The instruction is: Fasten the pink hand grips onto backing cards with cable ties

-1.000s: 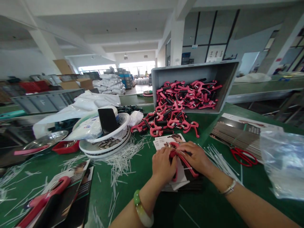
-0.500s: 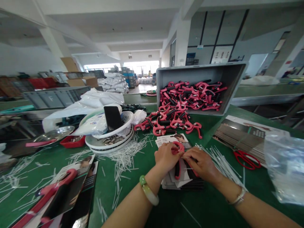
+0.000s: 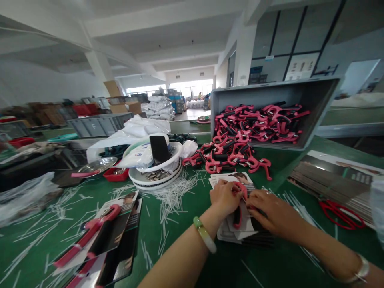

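My left hand (image 3: 225,197) is closed on the head of pink-and-black clippers (image 3: 237,216), which lie on a printed backing card (image 3: 244,179). The card rests on a small stack of cards (image 3: 231,237) in front of me. Close beside the left hand, my right hand (image 3: 268,210) has its fingers curled at the right side of the clippers. It covers the right handle, and what its fingertips pinch is hidden. White plastic ties (image 3: 295,206) lie behind and beside the right hand.
A tilted grey crate (image 3: 325,108) spills clippers (image 3: 231,154) onto the table. At left lie carded clippers (image 3: 90,236) and scattered ties (image 3: 177,196). White bowls (image 3: 156,182) hold metal parts and a phone (image 3: 159,149). Red scissors (image 3: 342,214) lie by stacked cards (image 3: 327,180) at right.
The camera view has turned left, so everything sits further right. My right hand has drawn slightly away from the left fingertips and lies flatter over the right handle. The left hand keeps its hold.
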### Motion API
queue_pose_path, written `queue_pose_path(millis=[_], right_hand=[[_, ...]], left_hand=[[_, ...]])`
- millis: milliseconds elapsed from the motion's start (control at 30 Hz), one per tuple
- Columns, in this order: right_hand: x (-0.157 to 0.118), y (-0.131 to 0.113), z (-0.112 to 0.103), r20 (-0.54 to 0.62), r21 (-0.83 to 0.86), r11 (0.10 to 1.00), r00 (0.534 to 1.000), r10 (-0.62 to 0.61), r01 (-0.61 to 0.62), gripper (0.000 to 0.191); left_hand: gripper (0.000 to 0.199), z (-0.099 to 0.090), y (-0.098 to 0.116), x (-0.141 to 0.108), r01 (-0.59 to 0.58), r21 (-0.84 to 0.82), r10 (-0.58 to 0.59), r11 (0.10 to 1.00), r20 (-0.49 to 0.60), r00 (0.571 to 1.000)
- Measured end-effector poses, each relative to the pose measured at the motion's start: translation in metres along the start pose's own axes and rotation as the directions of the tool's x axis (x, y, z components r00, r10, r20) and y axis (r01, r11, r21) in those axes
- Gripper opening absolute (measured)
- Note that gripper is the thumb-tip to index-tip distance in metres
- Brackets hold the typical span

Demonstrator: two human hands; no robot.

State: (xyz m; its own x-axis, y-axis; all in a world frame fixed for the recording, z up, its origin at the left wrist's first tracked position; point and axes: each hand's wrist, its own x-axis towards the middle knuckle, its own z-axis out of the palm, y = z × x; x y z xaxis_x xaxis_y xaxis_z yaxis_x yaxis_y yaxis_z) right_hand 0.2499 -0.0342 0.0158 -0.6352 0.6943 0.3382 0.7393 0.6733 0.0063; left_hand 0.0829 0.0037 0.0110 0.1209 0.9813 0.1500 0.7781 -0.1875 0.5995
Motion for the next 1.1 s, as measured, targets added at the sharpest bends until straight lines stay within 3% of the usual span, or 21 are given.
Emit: queue_pose_path(millis=[100, 200, 233, 300, 367, 433, 533, 633, 767, 933, 1100], right_hand=[[-0.013, -0.01, -0.009, 0.068, -0.16, 0.987, 0.997, 0.043, -0.032, 0.009], [-0.019, -0.02, -0.014, 0.082, -0.284, 0.959, 0.996, 0.037, -0.012, 0.012], [-0.02, -0.023, -0.015, 0.076, -0.3, 0.954, 0.997, 0.031, -0.007, 0.013], [-0.017, -0.028, -0.017, 0.049, -0.299, 0.954, 0.999, 0.002, 0.013, 0.012], [-0.013, -0.032, -0.017, 0.019, -0.253, 0.966, 0.999, -0.045, 0.048, 0.013], [-0.008, -0.034, -0.015, -0.011, -0.153, 0.984, 0.995, -0.095, 0.092, 0.016], [0.001, -0.034, -0.007, -0.111, 0.052, 0.996, 0.991, -0.068, 0.075, 0.014], [0.01, -0.034, 0.007, -0.199, 0.258, 0.964, 0.972, 0.123, -0.069, 0.011], [0.013, -0.035, 0.022, -0.15, 0.441, 0.858, 0.921, 0.359, -0.263, 0.011], [0.012, -0.034, 0.026, -0.163, 0.456, 0.851, 0.916, 0.367, -0.26, 0.014], [0.011, -0.033, 0.024, -0.177, 0.408, 0.874, 0.916, 0.359, -0.263, 0.015]], left_hand=[[0.025, -0.008, -0.011, -0.012, -0.083, -0.04, 0.076, 0.996, -0.142, 0.987], [0.037, -0.015, -0.031, -0.029, -0.057, -0.14, 0.019, 0.988, -0.26, 0.965], [0.044, -0.016, -0.038, -0.035, -0.014, -0.226, -0.039, 0.974, -0.227, 0.973], [0.049, -0.012, -0.051, -0.045, 0.094, -0.458, -0.137, 0.884, -0.06, 0.989], [0.037, -0.004, -0.06, -0.051, 0.147, -0.644, -0.126, 0.75, 0.079, 0.989], [0.022, 0.004, -0.062, -0.055, 0.115, -0.722, -0.084, 0.682, 0.079, 0.993], [0.014, 0.009, -0.057, -0.056, 0.015, -0.678, -0.05, 0.735, -0.033, 0.998], [0.012, 0.008, -0.049, -0.054, -0.088, -0.568, 0.022, 0.818, -0.121, 0.992], [0.011, 0.008, -0.047, -0.052, -0.164, -0.44, 0.09, 0.883, -0.184, 0.979], [0.008, 0.013, -0.052, -0.05, -0.262, -0.359, 0.176, 0.896, -0.253, 0.951], [0.008, 0.014, -0.052, -0.051, -0.266, -0.35, 0.173, 0.898, -0.276, 0.946]])
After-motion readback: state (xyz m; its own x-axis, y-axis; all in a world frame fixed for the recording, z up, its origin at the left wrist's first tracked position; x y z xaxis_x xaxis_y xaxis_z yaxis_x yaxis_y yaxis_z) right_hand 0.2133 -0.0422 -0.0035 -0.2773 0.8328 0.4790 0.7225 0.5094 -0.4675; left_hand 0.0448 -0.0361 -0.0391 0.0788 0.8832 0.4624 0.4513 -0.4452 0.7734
